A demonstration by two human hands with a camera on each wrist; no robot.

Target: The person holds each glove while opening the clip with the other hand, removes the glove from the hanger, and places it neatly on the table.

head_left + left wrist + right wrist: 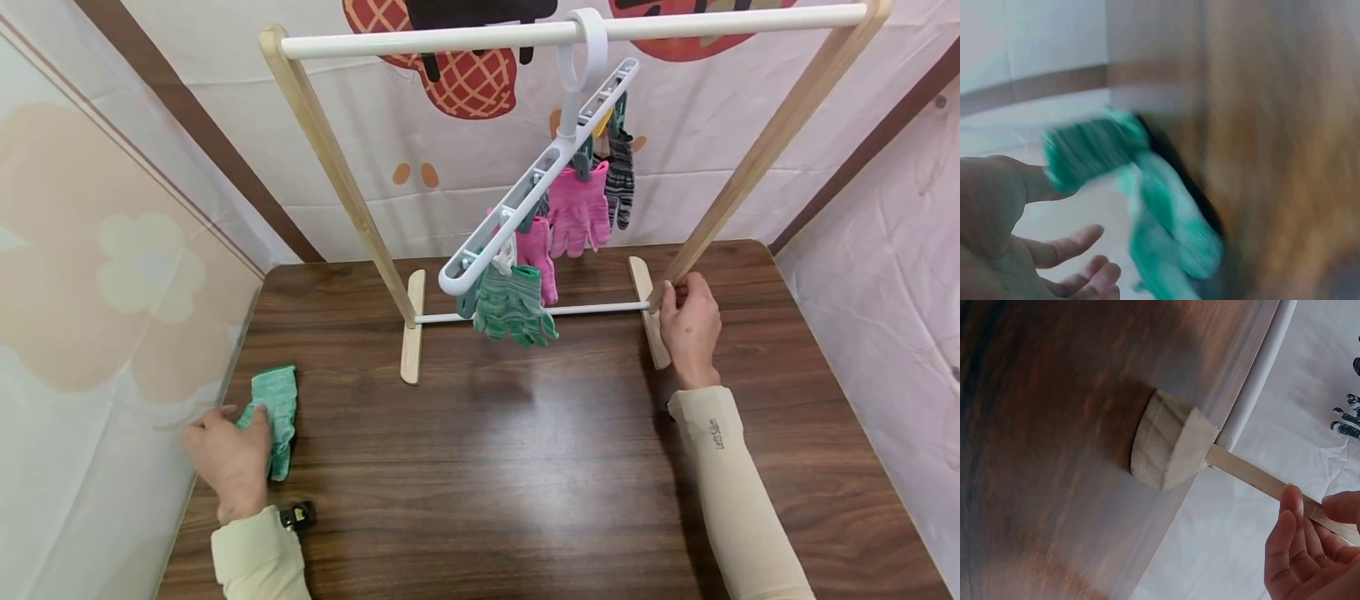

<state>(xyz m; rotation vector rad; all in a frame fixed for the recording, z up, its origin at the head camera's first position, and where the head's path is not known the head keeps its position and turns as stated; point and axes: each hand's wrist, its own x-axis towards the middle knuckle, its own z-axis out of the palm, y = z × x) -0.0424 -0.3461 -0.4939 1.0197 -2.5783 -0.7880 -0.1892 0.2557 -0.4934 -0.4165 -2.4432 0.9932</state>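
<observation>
A mint-green glove lies at the table's left side. My left hand is beside it, the thumb at the glove's edge and the other fingers spread apart from it. With thumb and fingers, my right hand grips the lower part of the right wooden post of a rack, just above its foot. From the rack's top bar hangs a pale clip hanger bearing a green glove, pink gloves and a dark striped glove.
The rack stands at the back of the brown wooden table, its white lower rod joining the two feet. Patterned cloth walls surround the table at the back and sides. The hanger's near end juts forward over the table.
</observation>
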